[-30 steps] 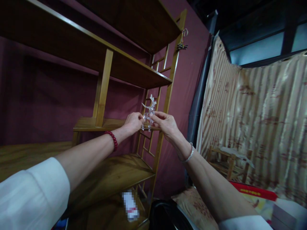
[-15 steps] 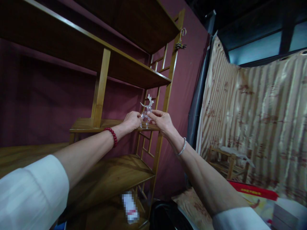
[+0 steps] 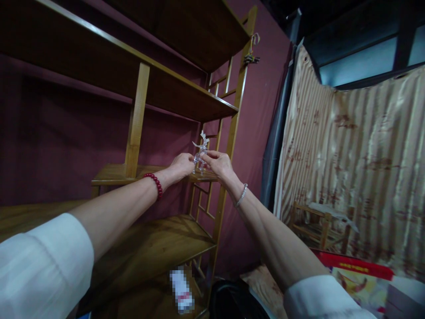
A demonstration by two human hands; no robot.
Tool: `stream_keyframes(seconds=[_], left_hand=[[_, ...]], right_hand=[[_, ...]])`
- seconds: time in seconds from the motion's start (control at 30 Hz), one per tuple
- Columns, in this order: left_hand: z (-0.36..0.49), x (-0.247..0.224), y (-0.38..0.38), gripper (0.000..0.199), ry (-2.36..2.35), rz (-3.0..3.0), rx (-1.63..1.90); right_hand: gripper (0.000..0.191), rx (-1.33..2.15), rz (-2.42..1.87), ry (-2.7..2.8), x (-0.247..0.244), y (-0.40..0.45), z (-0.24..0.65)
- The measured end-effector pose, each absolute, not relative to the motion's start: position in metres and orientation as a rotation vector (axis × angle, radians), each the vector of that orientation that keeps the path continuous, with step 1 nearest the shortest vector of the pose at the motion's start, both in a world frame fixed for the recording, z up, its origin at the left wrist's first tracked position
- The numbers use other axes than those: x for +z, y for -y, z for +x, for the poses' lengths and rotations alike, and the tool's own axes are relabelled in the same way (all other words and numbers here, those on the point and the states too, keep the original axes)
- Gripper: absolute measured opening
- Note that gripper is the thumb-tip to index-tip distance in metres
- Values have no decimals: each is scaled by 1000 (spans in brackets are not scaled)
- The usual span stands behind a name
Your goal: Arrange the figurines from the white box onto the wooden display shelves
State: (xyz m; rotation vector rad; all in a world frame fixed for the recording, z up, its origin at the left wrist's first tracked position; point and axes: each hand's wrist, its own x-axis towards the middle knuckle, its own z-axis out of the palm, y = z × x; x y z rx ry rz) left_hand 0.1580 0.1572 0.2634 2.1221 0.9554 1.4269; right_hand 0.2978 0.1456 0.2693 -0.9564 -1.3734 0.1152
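A small clear deer figurine (image 3: 201, 153) with branching antlers is held upright between my hands, at the middle shelf (image 3: 113, 172) of a wooden rack. My left hand (image 3: 182, 165) pinches its left side, fingers curled. From the other side, my right hand (image 3: 219, 165) grips its body between thumb and fingers. The legs show just over the shelf's front edge; whether they touch the board I cannot tell. A red bead bracelet (image 3: 156, 184) circles my left wrist, a silvery one (image 3: 243, 195) my right.
A lower shelf (image 3: 159, 239) spans beneath my arms, with a blurred-out white item (image 3: 182, 290) below it. An upright post (image 3: 137, 119) stands left of my hands. A black bag-like thing (image 3: 232, 301), a red-topped box (image 3: 358, 270) and a small wooden stand (image 3: 325, 226) are at right.
Both hands and the deer figurine have shifted slightly left in view, staying at the shelf's front edge. The right hand's grip looks the same. The view has turned a little.
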Motion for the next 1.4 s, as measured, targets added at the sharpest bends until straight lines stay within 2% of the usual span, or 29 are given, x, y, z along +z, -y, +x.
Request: stream_keyframes(seconds=[0.47,0.73,1.4], left_hand=[[173,274,-170,5,-938,1848,1342],[180,278,-177,12,-906,1690,1298],[178,278,-182,9,-873,1665,1271]], right_hand=[[35,-89,-1217,1396,276,-170,296],[30,-91,-1243,1408,275,-187,299],[33,-143,-1344,1399,270,-201,289]])
